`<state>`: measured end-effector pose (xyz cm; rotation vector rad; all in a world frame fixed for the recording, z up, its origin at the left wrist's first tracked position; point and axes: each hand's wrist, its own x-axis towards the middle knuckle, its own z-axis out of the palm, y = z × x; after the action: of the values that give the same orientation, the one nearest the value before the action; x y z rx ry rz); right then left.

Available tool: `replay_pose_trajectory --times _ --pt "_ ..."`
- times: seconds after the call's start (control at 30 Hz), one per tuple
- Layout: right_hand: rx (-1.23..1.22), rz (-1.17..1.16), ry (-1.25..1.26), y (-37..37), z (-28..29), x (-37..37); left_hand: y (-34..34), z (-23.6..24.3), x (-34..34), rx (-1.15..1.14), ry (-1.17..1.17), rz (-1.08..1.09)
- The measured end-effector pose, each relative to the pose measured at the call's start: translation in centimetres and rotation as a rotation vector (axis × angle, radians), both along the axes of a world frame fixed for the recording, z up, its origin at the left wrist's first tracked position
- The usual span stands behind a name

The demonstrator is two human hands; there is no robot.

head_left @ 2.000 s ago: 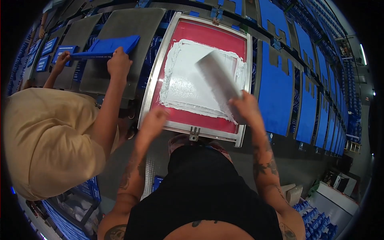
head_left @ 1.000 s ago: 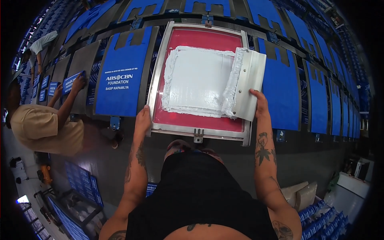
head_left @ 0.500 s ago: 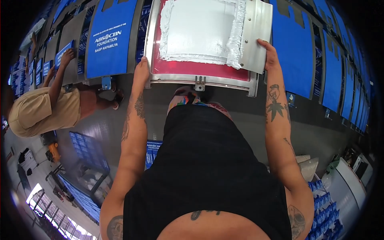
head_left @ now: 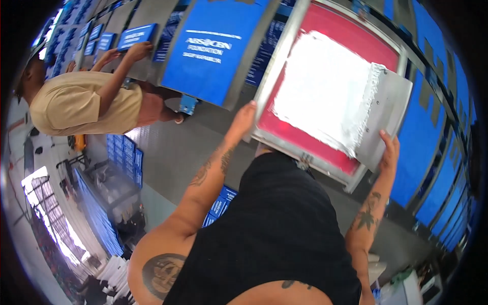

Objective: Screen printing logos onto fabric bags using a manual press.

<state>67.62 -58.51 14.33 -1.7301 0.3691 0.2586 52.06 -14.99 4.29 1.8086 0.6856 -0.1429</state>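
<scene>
A metal-framed printing screen (head_left: 284, 76) with a red mesh and a wide patch of white ink is lifted and tilted in front of me. My left hand (head_left: 246, 116) grips its near left corner. My right hand (head_left: 390, 150) holds the near right edge, pressing a flat grey squeegee blade (head_left: 385, 119) against the frame. Left of the screen a blue bag with white print (head_left: 213, 51) lies flat on a grey pallet of the long printing table.
A person in a tan shirt (head_left: 76, 104) stands at the left, hands on a blue bag (head_left: 133, 35) on another pallet. Rows of blue bags (head_left: 432, 132) run along the table at right. Stacks of blue bags (head_left: 122, 157) sit by the floor.
The screen has come up off the table and swung right; the printed blue bag now lies uncovered at its left. The squeegee went from mid-screen to the right edge. My head has tilted.
</scene>
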Motion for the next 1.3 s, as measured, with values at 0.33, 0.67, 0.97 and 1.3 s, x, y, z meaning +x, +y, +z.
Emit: replay_pose_trajectory --times 0.33,0.67,0.97,1.3 --pt "-1.125 0.924 -0.6 13.0 1.7 13.0 -0.1 4.6 11.1 0.65 -0.408 -0.198" --pt "-1.177 0.658 -0.581 5.6 2.8 -7.6 -7.1 11.6 5.2 0.795 -0.68 -0.879" --pt "-0.937 0.539 -0.427 4.5 1.9 -13.9 -7.9 13.2 0.0 0.673 -0.455 -0.78" --pt "-1.322 0.659 -0.105 6.4 0.0 9.9 -8.2 8.7 24.6 0.989 -0.244 -0.867"
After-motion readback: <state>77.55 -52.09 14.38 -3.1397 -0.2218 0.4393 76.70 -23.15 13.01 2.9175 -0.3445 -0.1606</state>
